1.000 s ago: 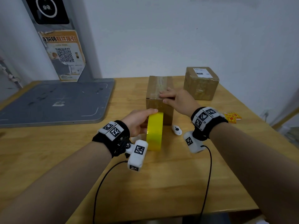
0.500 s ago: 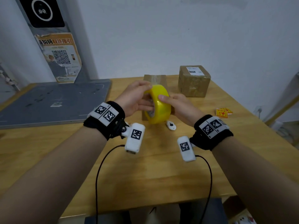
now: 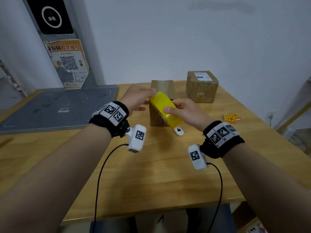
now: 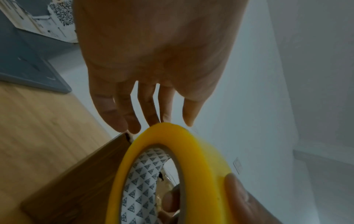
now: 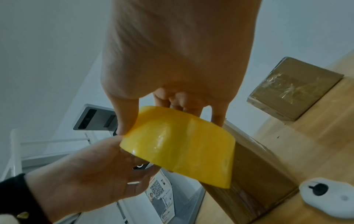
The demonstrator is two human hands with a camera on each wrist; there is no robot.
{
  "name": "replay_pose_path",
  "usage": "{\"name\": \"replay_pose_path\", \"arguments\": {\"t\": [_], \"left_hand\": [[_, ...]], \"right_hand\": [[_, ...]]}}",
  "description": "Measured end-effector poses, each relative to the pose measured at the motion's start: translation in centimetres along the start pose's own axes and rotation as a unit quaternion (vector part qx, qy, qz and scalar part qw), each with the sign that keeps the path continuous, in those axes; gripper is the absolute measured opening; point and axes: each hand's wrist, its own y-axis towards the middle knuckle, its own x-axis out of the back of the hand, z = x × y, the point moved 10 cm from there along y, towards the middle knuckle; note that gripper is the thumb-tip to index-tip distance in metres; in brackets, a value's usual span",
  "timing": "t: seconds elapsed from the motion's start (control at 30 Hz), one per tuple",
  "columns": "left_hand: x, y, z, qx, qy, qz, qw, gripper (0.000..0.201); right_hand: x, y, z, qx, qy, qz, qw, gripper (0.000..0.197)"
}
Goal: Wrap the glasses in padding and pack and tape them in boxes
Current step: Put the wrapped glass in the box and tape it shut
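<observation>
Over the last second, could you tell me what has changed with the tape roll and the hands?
The yellow tape roll went from standing on the table in the left hand's grip to being lifted in front of the near box. The right hand left the box top and now holds the roll; the left hand has opened, fingertips at its upper edge. Both boxes and the small white cutter stayed put.

Bare forearms, black wristbands (image 3: 110, 117) with white square-code tags, white wrist cameras (image 3: 137, 137) (tagged too), black cables (image 3: 101, 172)
</observation>
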Motion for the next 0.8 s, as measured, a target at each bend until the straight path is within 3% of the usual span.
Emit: {"name": "replay_pose_path", "arguments": {"t": [0.1,0.2,0.33,0.5,0.63,0.8], "left_hand": [[-0.3,0.3,0.1,-0.009,0.02,0.003,1.0,0.022],[-0.2,0.5,-0.2,-0.039,0.042,-0.02,0.998,0.007],[-0.7,0.5,-1.6,-0.103,0.071,-0.057,0.99,0.012],[-0.4,0.6,-1.7,-0.131,0.042,-0.109,0.985,0.024],[0.6,0.7,-3.0,-0.155,0.028,-0.107,0.982,0.016],[2.7,2.4,-1.3,-0.096,-0.038,-0.14,0.985,0.022]], "right_hand": [[0.4,-0.6,0.4,0.0,-0.009,0.005,1.0,0.02],[0.6,-1.0,0.4,-0.005,-0.014,0.015,1.0,0.024],[0.7,-1.5,0.5,-0.02,0.013,0.029,0.999,0.034],[2.2,-1.3,1.5,-0.057,-0.098,0.016,0.993,0.042],[4.5,-0.6,-0.8,-0.12,-0.207,-0.016,0.971,0.058],[4.6,-1.4,-1.3,-0.093,0.043,0.009,0.995,0.043]]}}
